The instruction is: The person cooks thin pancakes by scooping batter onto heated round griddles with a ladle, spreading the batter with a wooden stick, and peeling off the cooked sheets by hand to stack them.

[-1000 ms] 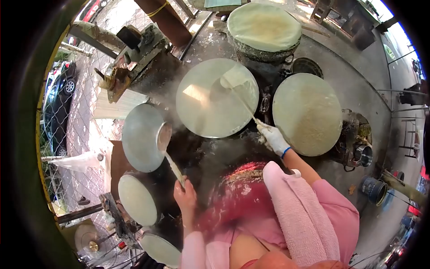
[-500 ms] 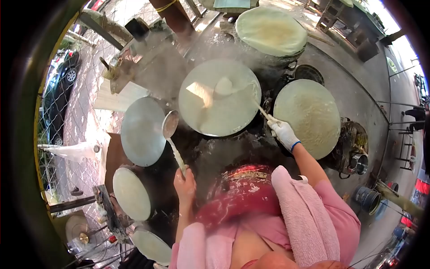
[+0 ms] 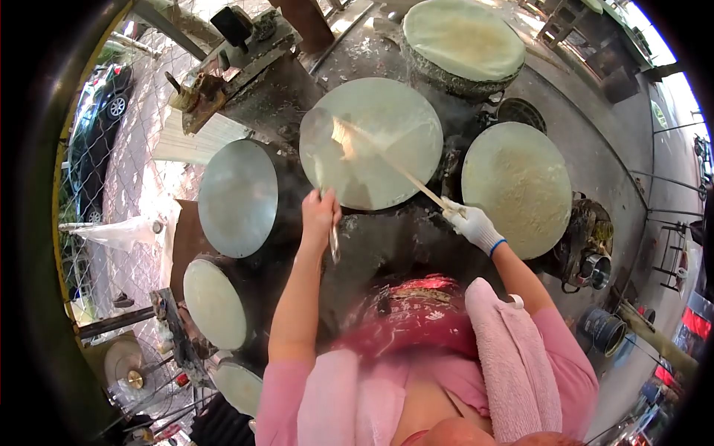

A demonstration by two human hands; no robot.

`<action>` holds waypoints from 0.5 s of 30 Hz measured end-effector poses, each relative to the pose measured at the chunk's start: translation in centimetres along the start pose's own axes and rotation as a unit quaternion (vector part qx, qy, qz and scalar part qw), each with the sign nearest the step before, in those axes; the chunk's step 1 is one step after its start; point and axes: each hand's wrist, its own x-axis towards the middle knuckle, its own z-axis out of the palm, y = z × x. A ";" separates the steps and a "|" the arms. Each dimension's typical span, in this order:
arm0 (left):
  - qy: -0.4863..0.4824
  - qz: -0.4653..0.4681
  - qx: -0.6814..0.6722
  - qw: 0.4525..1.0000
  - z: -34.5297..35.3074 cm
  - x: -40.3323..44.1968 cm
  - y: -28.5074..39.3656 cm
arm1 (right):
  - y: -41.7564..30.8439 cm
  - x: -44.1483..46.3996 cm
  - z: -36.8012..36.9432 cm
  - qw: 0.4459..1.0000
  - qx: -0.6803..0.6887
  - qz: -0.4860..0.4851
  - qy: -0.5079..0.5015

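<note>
The central round pale-topped pan [image 3: 401, 149] has faint steam over it. Closed round the handle of a ladle [image 3: 334, 241], my bare left hand [image 3: 320, 215] is at this pan's lower left edge; the ladle's bowl is hard to make out. My right hand [image 3: 474, 224], in a white glove with a blue cuff, grips a long light stick [image 3: 416, 183], which reaches over the central surface; its far end is blurred. To the left stands a grey round surface [image 3: 238, 198], to the right a pale, rough-textured one [image 3: 516, 190].
A cloth-covered pot [image 3: 464, 41] stands at the back. Two smaller pale discs [image 3: 215, 305] lie at the lower left. A metal stand [image 3: 260, 82] is at the upper left, a small metal pot [image 3: 596, 271] on the right, a dark bucket [image 3: 602, 331] lower right, a fan [image 3: 134, 377] lower left.
My left hand has moved right and up with the ladle, from beside the grey surface to the central one. My right hand's stick now reaches further across it. The view has shifted slightly.
</note>
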 end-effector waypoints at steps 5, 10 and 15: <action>-0.071 -0.058 -0.094 0.991 2.6 6.2 -0.5 | 3.0 -2.5 3.1 0.969 0.107 -0.021 0.223; -0.049 -0.153 -0.134 0.978 3.6 2.9 -2.1 | 1.3 -2.9 14.7 0.958 0.233 0.059 0.159; -0.037 -0.219 -0.268 0.937 3.5 0.6 -3.4 | 0.6 -2.9 14.6 0.954 0.265 -0.001 0.142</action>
